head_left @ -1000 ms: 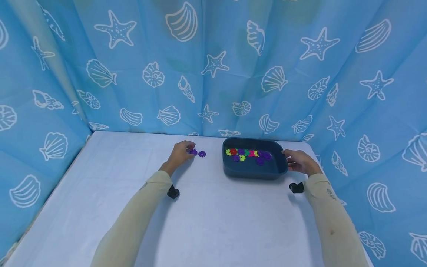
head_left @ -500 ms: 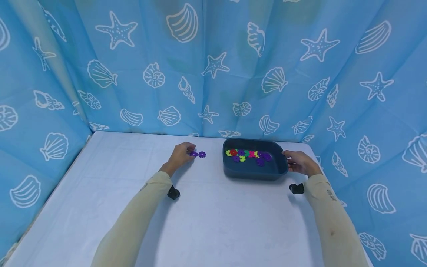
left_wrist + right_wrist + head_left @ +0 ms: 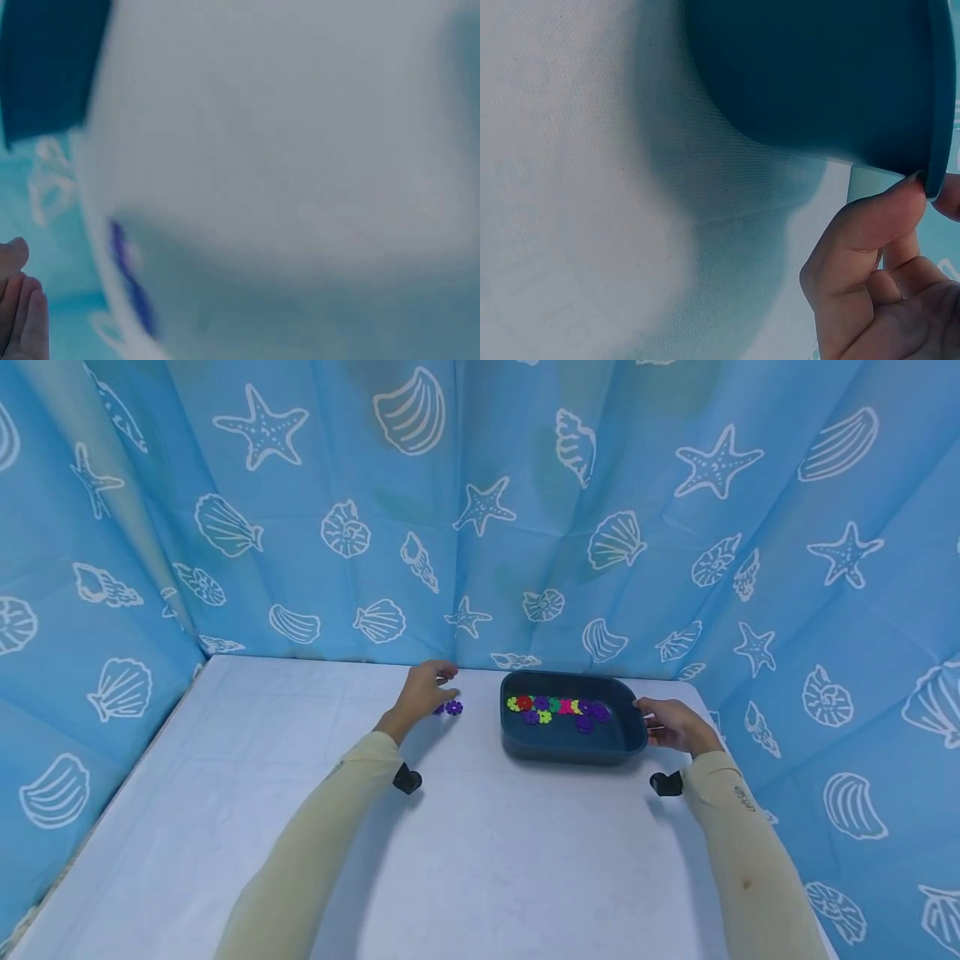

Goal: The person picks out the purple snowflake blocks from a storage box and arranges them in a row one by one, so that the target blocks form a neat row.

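Observation:
Two purple flower-shaped plastic discs (image 3: pixel 454 707) lie side by side on the white table, one partly hidden by my left hand (image 3: pixel 422 692). That hand is raised just above them, thumb and fingers apart, with nothing seen between them. In the left wrist view the purple discs (image 3: pixel 139 304) appear blurred on the tabletop, away from the fingertips (image 3: pixel 15 255). My right hand (image 3: pixel 672 724) pinches the right rim of a dark blue plastic basin (image 3: pixel 573 752); the right wrist view shows the thumb (image 3: pixel 889 214) against this rim. Several coloured discs (image 3: pixel 545 702) lie inside the basin.
A white cloth-covered table (image 3: pixel 480 860) stretches beneath both arms. Behind it and at both sides hangs a blue curtain (image 3: pixel 510 560) with shell and starfish prints. The basin stands near the table's back edge.
My left hand has lifted off the purple disc and shifted slightly right and away from me. The discs stay on the table. My right hand and the basin have kept their place.

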### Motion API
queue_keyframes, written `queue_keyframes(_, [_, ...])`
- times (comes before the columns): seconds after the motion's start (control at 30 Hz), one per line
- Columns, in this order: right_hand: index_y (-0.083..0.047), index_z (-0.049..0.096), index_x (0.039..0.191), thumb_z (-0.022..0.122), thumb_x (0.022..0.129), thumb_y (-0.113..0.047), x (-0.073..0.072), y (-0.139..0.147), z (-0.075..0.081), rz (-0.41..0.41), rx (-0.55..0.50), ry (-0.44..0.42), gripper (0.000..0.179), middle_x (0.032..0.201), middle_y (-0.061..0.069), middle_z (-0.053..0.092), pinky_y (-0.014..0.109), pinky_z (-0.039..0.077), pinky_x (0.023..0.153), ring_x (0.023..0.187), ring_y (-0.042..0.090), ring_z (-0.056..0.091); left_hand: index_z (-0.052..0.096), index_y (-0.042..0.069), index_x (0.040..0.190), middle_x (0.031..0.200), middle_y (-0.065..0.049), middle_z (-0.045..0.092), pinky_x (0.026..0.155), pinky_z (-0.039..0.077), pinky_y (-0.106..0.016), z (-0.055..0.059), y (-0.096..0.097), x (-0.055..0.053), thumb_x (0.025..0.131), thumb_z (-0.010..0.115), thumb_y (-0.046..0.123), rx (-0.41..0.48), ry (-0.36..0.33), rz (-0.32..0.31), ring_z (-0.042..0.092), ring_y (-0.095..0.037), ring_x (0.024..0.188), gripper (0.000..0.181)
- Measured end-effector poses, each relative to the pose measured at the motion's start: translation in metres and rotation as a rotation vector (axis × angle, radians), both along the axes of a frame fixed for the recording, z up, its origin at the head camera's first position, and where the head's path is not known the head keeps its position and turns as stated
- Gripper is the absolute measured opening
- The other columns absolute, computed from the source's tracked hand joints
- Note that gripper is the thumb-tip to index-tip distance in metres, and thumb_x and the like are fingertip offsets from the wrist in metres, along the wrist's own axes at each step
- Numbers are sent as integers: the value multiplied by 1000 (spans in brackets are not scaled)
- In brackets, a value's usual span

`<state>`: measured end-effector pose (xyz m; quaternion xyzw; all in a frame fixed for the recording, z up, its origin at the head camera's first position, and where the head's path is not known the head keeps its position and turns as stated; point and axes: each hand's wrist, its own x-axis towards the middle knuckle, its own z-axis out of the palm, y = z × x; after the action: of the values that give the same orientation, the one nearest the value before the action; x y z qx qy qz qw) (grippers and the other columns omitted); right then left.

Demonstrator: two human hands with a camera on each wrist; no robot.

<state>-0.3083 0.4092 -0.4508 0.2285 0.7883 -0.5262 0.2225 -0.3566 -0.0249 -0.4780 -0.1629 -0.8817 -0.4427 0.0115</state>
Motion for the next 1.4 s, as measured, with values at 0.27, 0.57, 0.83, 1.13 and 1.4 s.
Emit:
queue_keyframes(0.27, [3, 31, 147, 43, 102, -34, -1, 4, -2, -12, 29, -10, 59, 122, 20, 48, 27, 56, 75, 86, 22, 59, 62, -3, 124, 119, -16, 64, 97, 49, -30, 29, 69, 3, 85, 72, 0, 225, 75, -107, 60, -26, 111, 41])
queue_keyframes(0.57, [3, 32, 147, 43, 102, -34, -1, 0, -5, -16, 21, -1, 59, 130, 23, 45, 29, 57, 76, 92, 25, 58, 62, -1, 125, 119, -12, 65, 94, 48, -22, 25, 124, 13, 86, 72, 1, 199, 20, -167, 62, -20, 110, 40])
queue_keyframes(0.83, [4, 33, 146, 45, 101, -35, -2, -4, -4, -21, 28, -8, 61, 125, 22, 48, 28, 57, 75, 91, 24, 58, 64, -2, 122, 114, -11, 68, 88, 52, -23, 9, 146, 14, 83, 72, -4, 164, -94, -65, 64, -22, 105, 40])
queue_keyframes(1.13, [3, 34, 145, 45, 101, -34, -2, 0, -3, -33, 26, -4, 59, 122, 21, 49, 27, 56, 73, 85, 22, 58, 67, 4, 117, 110, -6, 68, 84, 53, -26, 10, 155, 14, 84, 65, -7, -275, -125, -180, 63, -17, 100, 35])
queue_keyframes(1.4, [1, 34, 146, 44, 102, -34, -1, 2, -4, -53, 23, -5, 57, 121, 19, 48, 26, 55, 71, 83, 21, 57, 66, 5, 119, 116, -7, 66, 92, 51, -30, 9, 163, 20, 90, 67, 3, -421, -116, -170, 61, -16, 106, 29])
